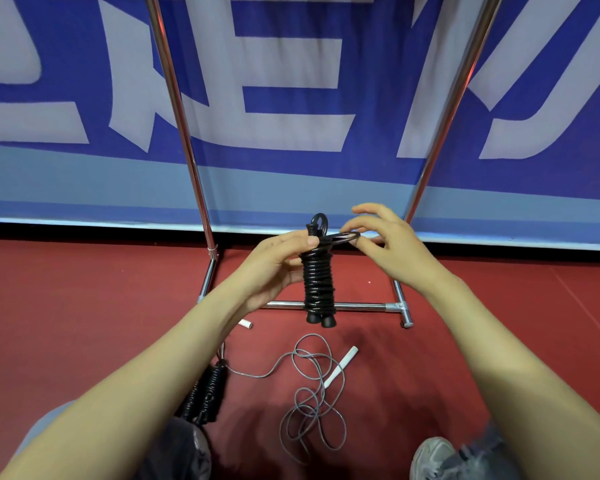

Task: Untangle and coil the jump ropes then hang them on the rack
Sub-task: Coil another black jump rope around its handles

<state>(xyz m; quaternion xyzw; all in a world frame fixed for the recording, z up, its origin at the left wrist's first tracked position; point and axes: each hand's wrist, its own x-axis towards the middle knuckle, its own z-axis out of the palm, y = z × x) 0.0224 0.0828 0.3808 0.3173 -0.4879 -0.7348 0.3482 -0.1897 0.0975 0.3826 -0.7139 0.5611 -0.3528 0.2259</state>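
Rack (185, 133) cropped, held coil (317, 282), floor coil (208, 389) occluded

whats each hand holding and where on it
Left hand grips the coiled black jump rope near its top; right hand pinches its loose loop there.

An indoor sports hall was the setting, its red court flooring (84, 306) running up to a blue barrier banner (291, 188) with large white characters. A chrome rack (185, 133) stood before it, and a white-handled jump rope (341, 367) lay tangled nearby.
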